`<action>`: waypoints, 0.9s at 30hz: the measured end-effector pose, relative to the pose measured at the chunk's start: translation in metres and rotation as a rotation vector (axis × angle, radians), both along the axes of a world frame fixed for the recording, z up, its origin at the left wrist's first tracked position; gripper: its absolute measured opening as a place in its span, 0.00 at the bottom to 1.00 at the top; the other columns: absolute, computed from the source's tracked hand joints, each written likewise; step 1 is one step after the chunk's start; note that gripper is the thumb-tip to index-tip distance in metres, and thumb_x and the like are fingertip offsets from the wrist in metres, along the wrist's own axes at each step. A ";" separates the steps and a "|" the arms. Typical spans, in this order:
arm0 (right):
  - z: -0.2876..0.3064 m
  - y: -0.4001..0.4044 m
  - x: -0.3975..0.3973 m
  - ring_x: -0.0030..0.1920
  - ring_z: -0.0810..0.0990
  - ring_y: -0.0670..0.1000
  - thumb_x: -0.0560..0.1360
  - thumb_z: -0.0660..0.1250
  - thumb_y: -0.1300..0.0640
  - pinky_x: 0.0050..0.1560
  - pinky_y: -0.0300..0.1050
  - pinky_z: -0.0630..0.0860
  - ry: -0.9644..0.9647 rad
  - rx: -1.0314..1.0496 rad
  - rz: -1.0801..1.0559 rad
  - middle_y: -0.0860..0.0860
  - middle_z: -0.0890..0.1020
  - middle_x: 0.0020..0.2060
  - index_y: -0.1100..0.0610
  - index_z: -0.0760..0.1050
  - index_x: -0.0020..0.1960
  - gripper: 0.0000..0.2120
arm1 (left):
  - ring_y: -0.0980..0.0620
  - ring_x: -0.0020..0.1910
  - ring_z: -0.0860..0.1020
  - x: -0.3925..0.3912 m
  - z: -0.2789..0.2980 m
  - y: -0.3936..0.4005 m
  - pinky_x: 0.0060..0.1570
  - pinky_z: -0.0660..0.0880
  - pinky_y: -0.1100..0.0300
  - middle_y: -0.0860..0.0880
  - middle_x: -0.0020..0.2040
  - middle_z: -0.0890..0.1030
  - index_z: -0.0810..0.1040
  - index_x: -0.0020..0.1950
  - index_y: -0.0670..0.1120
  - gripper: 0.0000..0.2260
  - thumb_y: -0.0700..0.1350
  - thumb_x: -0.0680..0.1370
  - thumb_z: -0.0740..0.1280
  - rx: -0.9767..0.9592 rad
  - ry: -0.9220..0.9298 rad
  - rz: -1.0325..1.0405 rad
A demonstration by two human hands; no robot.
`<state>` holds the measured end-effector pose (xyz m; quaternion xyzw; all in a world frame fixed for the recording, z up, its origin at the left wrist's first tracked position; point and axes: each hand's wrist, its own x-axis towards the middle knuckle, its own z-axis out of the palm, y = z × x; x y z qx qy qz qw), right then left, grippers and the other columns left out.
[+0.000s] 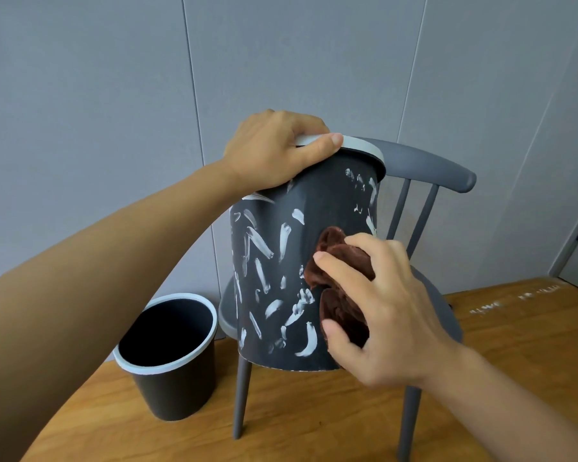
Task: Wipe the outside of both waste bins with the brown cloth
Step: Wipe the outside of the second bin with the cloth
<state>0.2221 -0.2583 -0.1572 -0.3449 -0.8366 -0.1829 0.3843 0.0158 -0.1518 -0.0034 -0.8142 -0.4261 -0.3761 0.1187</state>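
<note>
The right hand (377, 315) clutches the bunched brown cloth (342, 281) and presses it against the right side of the smeared bin (281, 261) (dark, streaked with white marks). The left hand (274, 151) grips that bin's pale rim, holding it tilted on the seat of the grey chair (424, 161). Left and lower, the second bin (171, 358) stands upright on the wooden floor (314, 428), just beside the chair.

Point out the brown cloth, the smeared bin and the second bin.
brown cloth (342, 261): head view, upper folds.
smeared bin (274, 248): head view, marked side wall.
second bin (171, 391): head view, outer wall.
</note>
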 end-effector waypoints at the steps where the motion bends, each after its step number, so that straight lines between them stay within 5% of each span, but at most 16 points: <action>1: -0.001 -0.002 0.002 0.63 0.72 0.58 0.73 0.71 0.47 0.43 0.48 0.82 -0.043 -0.027 -0.010 0.57 0.72 0.68 0.55 0.72 0.76 0.33 | 0.49 0.41 0.77 -0.001 0.000 0.000 0.47 0.76 0.50 0.52 0.38 0.81 0.82 0.49 0.55 0.19 0.66 0.80 0.58 -0.002 0.001 -0.002; 4: 0.007 0.000 0.005 0.61 0.73 0.56 0.77 0.68 0.49 0.45 0.47 0.82 -0.064 -0.010 -0.056 0.55 0.73 0.68 0.56 0.67 0.77 0.30 | 0.49 0.41 0.77 -0.001 0.000 0.000 0.48 0.76 0.50 0.52 0.38 0.81 0.82 0.49 0.55 0.19 0.67 0.80 0.58 0.003 0.008 0.007; 7: 0.023 0.004 0.002 0.54 0.76 0.53 0.78 0.71 0.52 0.50 0.44 0.78 0.115 -0.064 -0.056 0.54 0.77 0.61 0.57 0.69 0.73 0.27 | 0.49 0.41 0.76 0.000 0.000 -0.001 0.47 0.76 0.50 0.52 0.37 0.80 0.81 0.48 0.55 0.20 0.67 0.80 0.58 0.001 0.006 0.021; 11: 0.033 0.013 -0.004 0.61 0.77 0.57 0.80 0.69 0.55 0.62 0.48 0.77 0.159 0.013 -0.027 0.55 0.77 0.63 0.61 0.77 0.69 0.20 | 0.50 0.39 0.75 0.002 0.000 -0.002 0.43 0.73 0.53 0.53 0.35 0.78 0.79 0.45 0.57 0.17 0.66 0.80 0.58 0.009 0.011 0.019; 19: 0.010 -0.018 -0.005 0.52 0.76 0.53 0.79 0.66 0.53 0.43 0.49 0.82 -0.218 -0.079 0.119 0.51 0.78 0.57 0.58 0.79 0.65 0.16 | 0.49 0.39 0.75 -0.002 0.000 0.000 0.45 0.73 0.52 0.52 0.35 0.78 0.80 0.46 0.55 0.18 0.65 0.80 0.59 0.001 -0.002 -0.004; 24: 0.036 0.005 -0.003 0.58 0.77 0.54 0.79 0.64 0.50 0.54 0.55 0.82 0.068 -0.081 0.043 0.52 0.73 0.61 0.58 0.77 0.69 0.21 | 0.48 0.40 0.75 0.001 0.001 -0.001 0.45 0.74 0.51 0.52 0.35 0.78 0.79 0.45 0.58 0.16 0.66 0.80 0.59 0.002 0.013 0.007; 27: 0.037 0.010 -0.009 0.57 0.76 0.54 0.79 0.65 0.49 0.52 0.54 0.82 0.111 -0.094 0.010 0.54 0.72 0.60 0.58 0.77 0.70 0.22 | 0.49 0.40 0.74 0.001 0.001 0.001 0.44 0.74 0.52 0.53 0.34 0.77 0.79 0.45 0.58 0.17 0.66 0.80 0.59 0.002 0.013 0.010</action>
